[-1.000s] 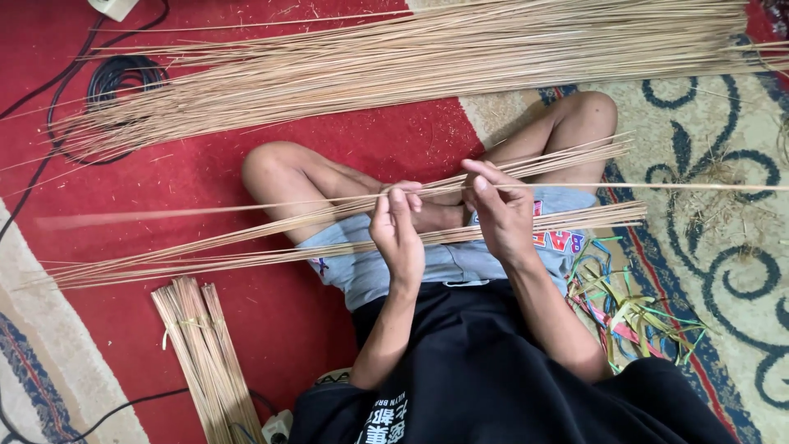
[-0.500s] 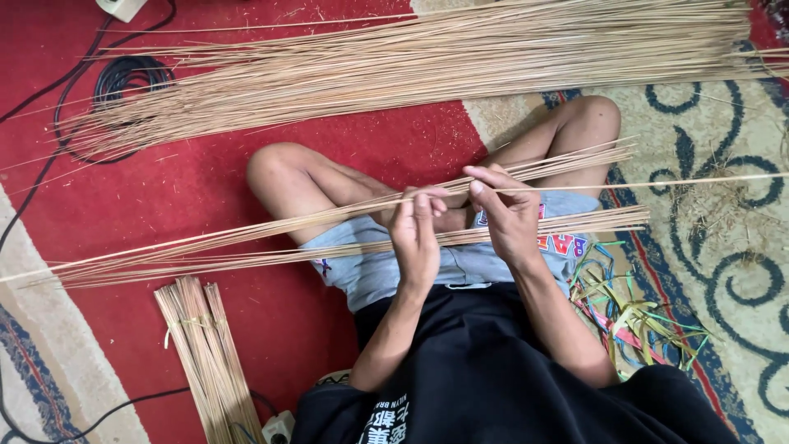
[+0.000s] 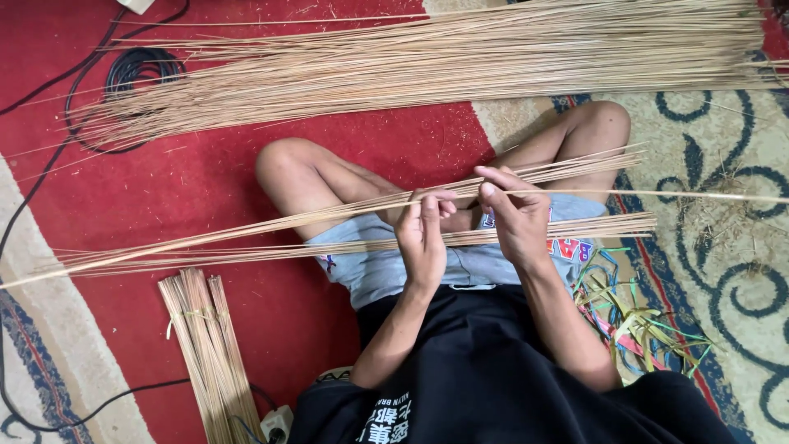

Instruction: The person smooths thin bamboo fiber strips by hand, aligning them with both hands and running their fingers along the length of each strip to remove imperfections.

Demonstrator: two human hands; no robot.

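I take the red carpet [image 3: 205, 181] as my landmark; it fills the left and middle of the view. Along its far edge lies the largest thing, a wide heap of long pale sticks [image 3: 427, 62], running right past the carpet onto the patterned rug [image 3: 723, 247]. At the carpet's near right side the person sits cross-legged, and a thinner sheaf of sticks [image 3: 246, 234] lies across the lap, its left ends fanning out over the carpet. On the carpet's near left lies a short tied bundle of flat strips [image 3: 205, 345], and at its far left corner a coiled black cable [image 3: 140, 74]. Just off the carpet's right edge, beside the person's hip, sit coloured plastic strips [image 3: 633, 321]. My left hand [image 3: 423, 238] is closed around several sticks of the sheaf. My right hand [image 3: 518, 218] pinches what looks like a single stick [image 3: 699, 196] between thumb and fingertips, though I cannot be sure it is only one.
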